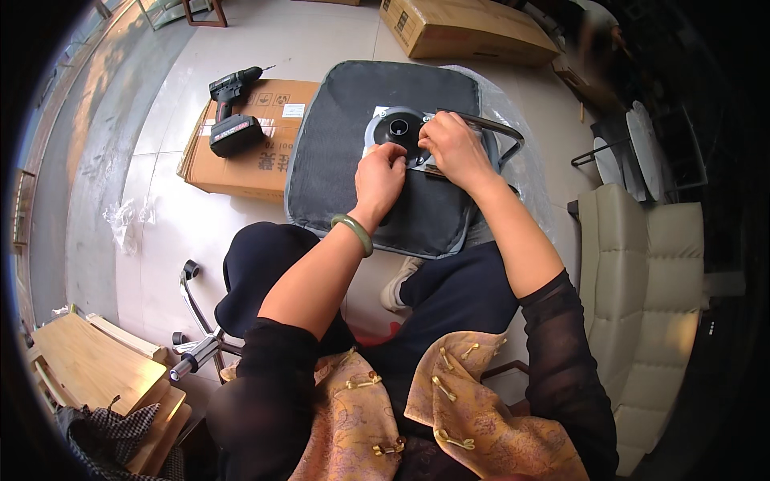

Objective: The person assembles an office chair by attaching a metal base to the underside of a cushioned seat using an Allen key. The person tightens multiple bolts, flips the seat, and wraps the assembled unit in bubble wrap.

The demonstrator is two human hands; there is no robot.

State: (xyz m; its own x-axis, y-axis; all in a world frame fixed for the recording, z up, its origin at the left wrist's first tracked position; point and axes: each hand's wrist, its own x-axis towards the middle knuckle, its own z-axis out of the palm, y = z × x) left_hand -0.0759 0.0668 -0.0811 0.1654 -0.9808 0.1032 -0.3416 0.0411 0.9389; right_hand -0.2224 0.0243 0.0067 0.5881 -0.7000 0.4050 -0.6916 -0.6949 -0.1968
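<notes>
A dark grey chair seat [333, 152] lies with its underside up in front of me. At its middle sits a metal mounting plate with a round black hub [399, 128]. My left hand [378, 180] has its fingers closed at the hub's near edge. My right hand [457, 148] pinches at the plate's right side, by a bent metal tube [501, 128] that sticks out past the seat. What either hand holds, if anything, is hidden by the fingers.
Left of the seat, a cordless drill [233, 120] lies on a cardboard box [241, 172]. A chrome chair base [200, 349] with casters stands at lower left, near a wooden stool [96, 361]. Another box [465, 32] lies at the back; a beige sofa [618, 264] stands right.
</notes>
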